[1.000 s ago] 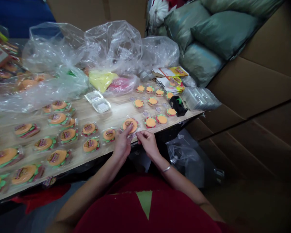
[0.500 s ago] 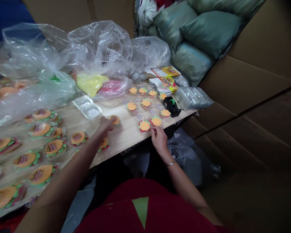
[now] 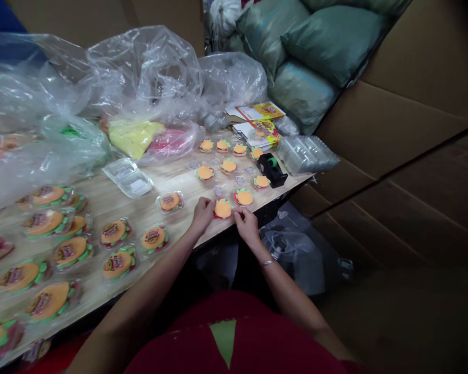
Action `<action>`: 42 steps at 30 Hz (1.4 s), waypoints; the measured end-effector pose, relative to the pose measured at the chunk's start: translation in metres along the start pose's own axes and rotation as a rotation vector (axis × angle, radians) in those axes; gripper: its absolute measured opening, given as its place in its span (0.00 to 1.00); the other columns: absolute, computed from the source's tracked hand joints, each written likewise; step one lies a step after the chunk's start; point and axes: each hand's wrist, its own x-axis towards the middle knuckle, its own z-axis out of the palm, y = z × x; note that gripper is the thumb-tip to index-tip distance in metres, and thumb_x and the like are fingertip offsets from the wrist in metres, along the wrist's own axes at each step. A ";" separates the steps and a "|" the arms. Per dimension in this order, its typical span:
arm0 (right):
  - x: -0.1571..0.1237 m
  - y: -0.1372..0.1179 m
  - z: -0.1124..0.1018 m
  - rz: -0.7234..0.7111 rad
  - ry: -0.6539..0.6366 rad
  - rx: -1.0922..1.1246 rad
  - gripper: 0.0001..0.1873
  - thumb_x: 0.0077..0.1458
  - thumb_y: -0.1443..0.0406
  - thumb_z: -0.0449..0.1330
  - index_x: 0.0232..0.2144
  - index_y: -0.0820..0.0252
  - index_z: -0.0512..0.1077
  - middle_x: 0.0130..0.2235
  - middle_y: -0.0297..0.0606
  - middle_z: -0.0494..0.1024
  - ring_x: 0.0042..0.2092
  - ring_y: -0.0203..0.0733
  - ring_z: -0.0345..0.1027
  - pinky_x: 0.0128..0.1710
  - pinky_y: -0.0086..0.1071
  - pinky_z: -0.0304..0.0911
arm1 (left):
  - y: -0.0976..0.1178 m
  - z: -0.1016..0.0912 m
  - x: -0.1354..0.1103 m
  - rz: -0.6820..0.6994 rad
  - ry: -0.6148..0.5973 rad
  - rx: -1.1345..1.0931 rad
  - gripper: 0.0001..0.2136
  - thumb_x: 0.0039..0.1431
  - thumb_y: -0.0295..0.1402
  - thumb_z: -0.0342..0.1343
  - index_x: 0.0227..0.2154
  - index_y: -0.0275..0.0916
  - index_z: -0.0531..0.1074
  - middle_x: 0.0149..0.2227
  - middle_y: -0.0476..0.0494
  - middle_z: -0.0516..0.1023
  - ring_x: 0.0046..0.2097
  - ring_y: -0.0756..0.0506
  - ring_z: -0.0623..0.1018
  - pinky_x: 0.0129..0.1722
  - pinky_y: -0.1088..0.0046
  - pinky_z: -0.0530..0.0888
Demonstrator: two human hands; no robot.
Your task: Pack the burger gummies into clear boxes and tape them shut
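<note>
Orange-topped, the toy burger (image 3: 222,209) sits near the close edge of the table (image 3: 166,176) — left hand (image 3: 203,214) at its left, right hand (image 3: 246,225) at its right, fingers narrow, grip unclear. Seemingly a pick-up — light, even pinching called for.

The label-topped burger in a clear pack (image 3: 170,201), in the left hand (image 3: 203,214) a second ago, now lies released on the table (image 3: 171,176), near the open clear clamshell (image 3: 128,177). After setting it down, the left hand has come back to the left edge of an unpacked burger (image 3: 222,209), and the right hand (image 3: 246,224) has moved from beside the packed one to the unpacked burger's right edge.
</note>
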 end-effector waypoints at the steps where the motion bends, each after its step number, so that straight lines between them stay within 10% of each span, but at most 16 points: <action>1: -0.003 -0.002 0.002 0.006 -0.007 0.056 0.11 0.56 0.60 0.54 0.31 0.61 0.71 0.29 0.36 0.74 0.31 0.39 0.65 0.34 0.30 0.59 | -0.001 0.000 -0.004 -0.011 0.016 -0.054 0.07 0.49 0.34 0.59 0.23 0.39 0.67 0.23 0.52 0.67 0.29 0.48 0.67 0.30 0.76 0.65; 12: -0.028 -0.042 0.012 0.091 -0.203 0.465 0.16 0.53 0.53 0.59 0.26 0.60 0.65 0.23 0.28 0.65 0.25 0.32 0.57 0.26 0.26 0.56 | 0.018 -0.040 -0.074 -0.136 -0.055 -0.450 0.13 0.49 0.40 0.60 0.34 0.37 0.73 0.32 0.48 0.76 0.32 0.49 0.75 0.32 0.75 0.72; 19: -0.011 -0.060 0.009 0.256 -0.416 0.792 0.25 0.48 0.52 0.63 0.45 0.57 0.68 0.43 0.40 0.76 0.43 0.41 0.71 0.39 0.33 0.67 | 0.037 -0.060 -0.095 -0.273 -0.052 -0.536 0.14 0.42 0.38 0.66 0.31 0.36 0.75 0.30 0.48 0.78 0.31 0.49 0.76 0.31 0.76 0.71; 26: -0.024 -0.077 -0.010 -0.208 -0.450 0.598 0.13 0.58 0.56 0.57 0.42 0.56 0.68 0.46 0.41 0.75 0.50 0.45 0.69 0.52 0.42 0.65 | 0.040 -0.075 -0.100 -0.395 -0.043 -0.566 0.11 0.41 0.34 0.66 0.27 0.33 0.76 0.28 0.46 0.78 0.28 0.49 0.75 0.28 0.76 0.71; 34: -0.067 -0.074 -0.025 -0.788 -0.623 0.001 0.50 0.45 0.45 0.65 0.62 0.57 0.50 0.60 0.52 0.55 0.63 0.54 0.51 0.60 0.49 0.56 | 0.033 -0.089 -0.112 -0.503 -0.141 -0.671 0.10 0.45 0.30 0.63 0.33 0.35 0.78 0.34 0.43 0.80 0.34 0.46 0.78 0.34 0.74 0.73; 42: -0.080 -0.070 -0.017 -0.654 -0.412 -0.015 0.64 0.40 0.45 0.68 0.66 0.57 0.35 0.64 0.54 0.50 0.64 0.58 0.48 0.60 0.53 0.56 | 0.046 -0.087 -0.130 -0.539 -0.249 -0.771 0.22 0.55 0.52 0.55 0.40 0.37 0.75 0.39 0.38 0.80 0.42 0.39 0.79 0.39 0.64 0.76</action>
